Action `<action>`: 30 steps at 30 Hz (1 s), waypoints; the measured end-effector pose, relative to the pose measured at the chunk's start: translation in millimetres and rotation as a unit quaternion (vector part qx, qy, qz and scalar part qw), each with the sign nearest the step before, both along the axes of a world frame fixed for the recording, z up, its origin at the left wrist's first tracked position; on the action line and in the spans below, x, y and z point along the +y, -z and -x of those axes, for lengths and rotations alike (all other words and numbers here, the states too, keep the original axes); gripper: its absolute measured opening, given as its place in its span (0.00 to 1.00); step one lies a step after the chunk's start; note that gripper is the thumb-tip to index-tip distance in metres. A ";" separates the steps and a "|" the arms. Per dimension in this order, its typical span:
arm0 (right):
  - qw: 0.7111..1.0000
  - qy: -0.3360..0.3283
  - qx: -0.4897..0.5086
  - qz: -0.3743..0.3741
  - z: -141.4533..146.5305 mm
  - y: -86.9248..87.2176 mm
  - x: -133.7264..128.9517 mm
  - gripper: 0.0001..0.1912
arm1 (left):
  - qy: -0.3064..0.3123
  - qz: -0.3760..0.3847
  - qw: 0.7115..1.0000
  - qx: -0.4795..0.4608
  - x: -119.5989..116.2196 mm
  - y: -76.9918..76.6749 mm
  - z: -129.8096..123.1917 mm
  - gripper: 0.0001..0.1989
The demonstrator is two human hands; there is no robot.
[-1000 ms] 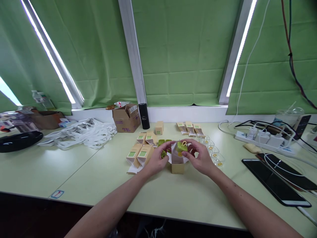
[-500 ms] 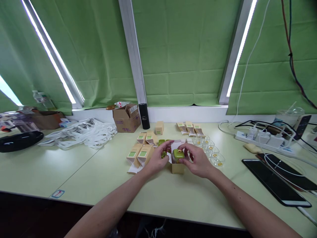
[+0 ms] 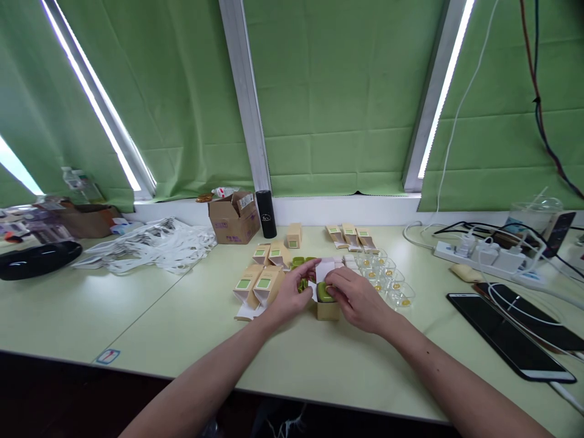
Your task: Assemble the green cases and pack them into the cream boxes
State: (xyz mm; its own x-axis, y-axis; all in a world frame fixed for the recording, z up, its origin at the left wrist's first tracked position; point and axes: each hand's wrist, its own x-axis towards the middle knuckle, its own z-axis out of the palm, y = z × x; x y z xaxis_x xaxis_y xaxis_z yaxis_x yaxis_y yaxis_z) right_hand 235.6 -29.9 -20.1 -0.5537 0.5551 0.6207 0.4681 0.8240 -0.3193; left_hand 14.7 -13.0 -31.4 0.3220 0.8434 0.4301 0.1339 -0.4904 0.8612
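Right hand (image 3: 360, 299) pinches the glossy green case (image 3: 322, 294), which sits in the mouth of the open carton (image 3: 328, 312); left hand (image 3: 292, 294) curls beside it, its grip unclear. The case looks light, stiff and slippery, best held by opposite sides; the carton could crease.

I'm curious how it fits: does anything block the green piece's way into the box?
Nothing visible does: the right hand holds the green piece in the mouth of the box, white flap raised behind. Deeper inside is hidden.
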 end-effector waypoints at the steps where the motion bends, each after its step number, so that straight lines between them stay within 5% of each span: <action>1: 1.000 0.002 0.008 -0.008 0.4 1.4 1.1 0.08 | 0.001 0.000 1.000 0.000 -0.2 -0.5 -0.1 0.38; 17: 0.995 0.076 0.062 0.018 3.8 13.4 7.0 0.06 | 0.003 0.008 1.000 0.004 -4.1 -4.9 -1.1 0.38; 30: 0.995 0.059 0.059 0.061 5.7 14.3 11.1 0.11 | 0.003 0.003 1.000 0.011 -4.3 -4.8 -0.6 0.38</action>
State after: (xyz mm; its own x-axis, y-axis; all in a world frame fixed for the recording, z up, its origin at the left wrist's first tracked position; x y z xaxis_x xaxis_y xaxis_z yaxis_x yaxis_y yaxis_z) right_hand 229.9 -18.8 -34.4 -0.4071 0.6869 0.6021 0.5119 0.7175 -0.4724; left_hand 15.3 -17.3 -26.6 0.3364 0.8437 0.4183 0.1499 -0.4865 0.8607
